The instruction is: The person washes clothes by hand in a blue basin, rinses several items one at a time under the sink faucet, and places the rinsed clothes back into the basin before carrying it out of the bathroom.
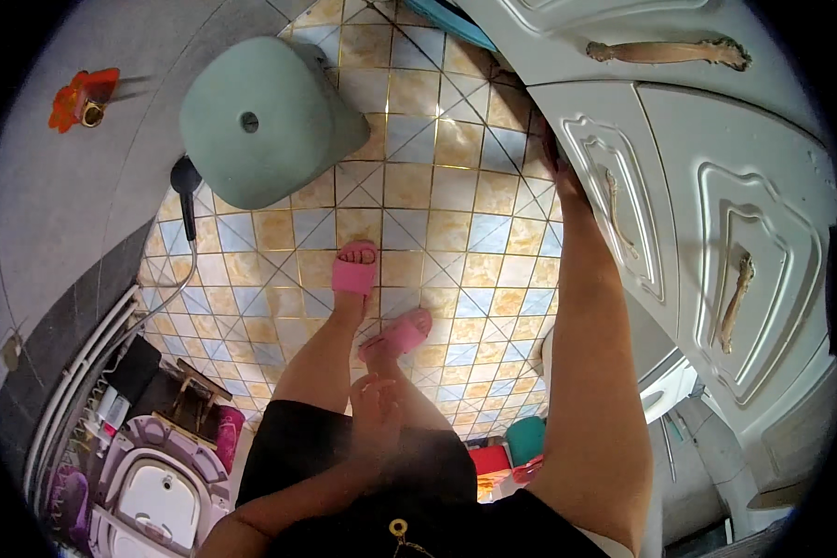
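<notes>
My left hand (376, 409) hangs low in front of my black shorts (293, 456), over my legs. Its fingers look loosely bent, and I see nothing in them. My right arm stretches far forward along the white cabinet (679, 232). At its end my right hand (551, 144) is in dark shadow by the edge of a cabinet door, so its fingers and anything in them are hidden. Ornate gold-toned handles (668, 53) sit on the cabinet fronts. Pink slippers (353, 272) are on my feet.
A grey-green stool (251, 130) stands ahead left on the tiled floor (456, 195). Beside it is a black shower head (186, 177) on a hose. A folded purple baby tub (163, 493) and pipes are at lower left. An orange hook (84, 98) is on the grey wall.
</notes>
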Motion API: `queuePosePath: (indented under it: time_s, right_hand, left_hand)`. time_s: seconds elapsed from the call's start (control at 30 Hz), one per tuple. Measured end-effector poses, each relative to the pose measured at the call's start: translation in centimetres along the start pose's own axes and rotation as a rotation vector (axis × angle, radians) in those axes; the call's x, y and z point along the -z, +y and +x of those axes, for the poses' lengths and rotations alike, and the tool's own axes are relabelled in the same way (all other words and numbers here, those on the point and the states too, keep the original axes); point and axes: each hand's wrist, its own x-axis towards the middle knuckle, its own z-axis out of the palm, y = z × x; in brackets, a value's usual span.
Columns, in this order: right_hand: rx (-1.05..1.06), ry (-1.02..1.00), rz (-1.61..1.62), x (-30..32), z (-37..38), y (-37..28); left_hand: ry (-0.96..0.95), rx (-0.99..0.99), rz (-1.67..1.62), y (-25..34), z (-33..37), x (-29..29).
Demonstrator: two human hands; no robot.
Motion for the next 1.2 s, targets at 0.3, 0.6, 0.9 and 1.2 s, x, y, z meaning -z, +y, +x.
queuePosePath:
  time_s: [0.3, 0.6, 0.9, 1.2]
  right_hand:
    - [-0.035, 0.116, -0.118, 3.3, -6.9, -1.4]
    - [0.273, -0.037, -0.181, 4.9, -10.1, 0.4]
    - [0.104, -0.038, -0.072, 8.6, -14.9, -4.3]
    - [-0.009, 0.063, 0.114, 18.6, -19.8, -7.4]
  left_hand:
    - [0.023, -0.076, 0.111, -1.8, -0.6, -1.1]
    - [0.028, -0.141, 0.045, -1.6, -1.0, -2.0]
    - [0.162, -0.402, 0.229, -3.7, -1.6, -3.4]
    - [0.077, -0.421, 0.109, -0.4, -3.6, 0.7]
